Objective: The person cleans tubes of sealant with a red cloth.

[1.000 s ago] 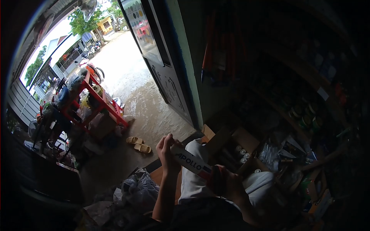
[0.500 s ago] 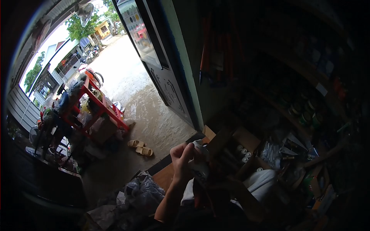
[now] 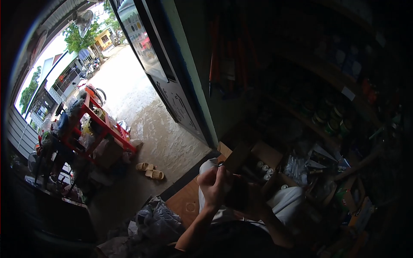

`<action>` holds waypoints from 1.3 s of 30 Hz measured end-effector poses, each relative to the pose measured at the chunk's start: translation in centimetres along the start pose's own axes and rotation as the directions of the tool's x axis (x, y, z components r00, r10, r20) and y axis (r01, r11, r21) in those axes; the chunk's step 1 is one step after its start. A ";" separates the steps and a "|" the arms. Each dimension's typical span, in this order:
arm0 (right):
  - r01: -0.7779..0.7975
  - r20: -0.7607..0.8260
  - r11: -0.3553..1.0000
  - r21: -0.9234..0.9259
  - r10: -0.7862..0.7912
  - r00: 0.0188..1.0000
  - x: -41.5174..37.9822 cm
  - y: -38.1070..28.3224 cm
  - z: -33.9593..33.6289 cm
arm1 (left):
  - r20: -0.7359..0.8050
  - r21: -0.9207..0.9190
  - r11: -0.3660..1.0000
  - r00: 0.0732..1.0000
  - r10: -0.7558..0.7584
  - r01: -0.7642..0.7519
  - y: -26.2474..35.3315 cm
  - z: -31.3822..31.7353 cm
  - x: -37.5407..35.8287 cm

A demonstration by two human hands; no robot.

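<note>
My left hand (image 3: 211, 184) is closed, thumb and fingers pinched together at the top of a dark object (image 3: 234, 189) in front of my lap. The kind of that object I cannot tell in the shadow. Lower on its other side is my right hand (image 3: 253, 198), in deep shade, its fingers bent in against the same thing. Below both hands lie my legs in pale grey trousers (image 3: 287, 201).
Cardboard boxes (image 3: 267, 154) stand to the right, one holding several white-topped cylinders (image 3: 267, 172). Crumpled grey plastic bags (image 3: 155, 219) lie to the left. Tan sandals (image 3: 150, 170) rest on the floor near a red stand (image 3: 103, 122) piled with goods. A door (image 3: 172, 92) stands ajar.
My view has shifted a little to the right. The pale, printed-looking thing at my left hand no longer shows, and a dark object is between the hands. My right hand has come up closer.
</note>
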State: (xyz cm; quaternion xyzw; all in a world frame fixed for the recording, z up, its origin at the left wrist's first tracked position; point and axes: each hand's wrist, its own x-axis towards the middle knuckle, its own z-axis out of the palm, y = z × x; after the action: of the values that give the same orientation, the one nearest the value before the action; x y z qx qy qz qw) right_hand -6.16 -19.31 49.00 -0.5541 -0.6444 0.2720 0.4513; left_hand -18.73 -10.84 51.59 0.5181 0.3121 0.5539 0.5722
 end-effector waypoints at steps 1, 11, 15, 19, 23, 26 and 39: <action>-0.073 0.120 0.997 -0.014 0.074 0.990 -0.1 -0.4 -0.2 | 0.034 -0.015 1.000 0.999 -0.020 0.021 0.2 -0.3 0.2; -0.015 0.194 0.986 -0.165 0.047 0.980 -3.8 3.5 2.1 | 0.192 -0.703 0.711 0.964 0.186 0.003 1.5 -1.8 4.4; 0.085 0.124 0.912 -0.401 -0.038 0.992 -5.6 5.5 2.9 | -0.054 -0.125 0.986 0.991 -0.118 0.111 1.3 -0.1 2.9; -0.118 0.162 0.975 -0.190 0.149 0.975 -4.6 4.0 1.7 | 0.011 -0.227 0.946 0.972 -0.236 0.232 -0.9 -1.8 3.0; 0.061 -0.071 0.982 -0.179 -0.075 0.995 -3.1 2.2 1.9 | 0.153 -0.229 0.954 0.975 -0.158 0.191 -1.4 -0.3 2.0; -0.045 -0.150 0.995 0.085 0.057 0.987 -3.5 5.6 4.5 | 0.393 0.229 0.970 0.904 -0.170 0.083 -0.7 1.2 0.8; -0.386 -0.608 0.903 -0.188 0.202 0.768 -1.6 6.7 2.1 | 0.453 0.253 0.754 0.614 -0.646 0.606 -4.7 -1.4 -7.3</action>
State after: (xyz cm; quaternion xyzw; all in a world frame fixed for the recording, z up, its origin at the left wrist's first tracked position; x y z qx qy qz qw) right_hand -4.87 -18.91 41.94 -0.7672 -0.4153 0.0583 0.4854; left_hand -19.94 -16.82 45.23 0.5254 0.3287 0.1475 0.7709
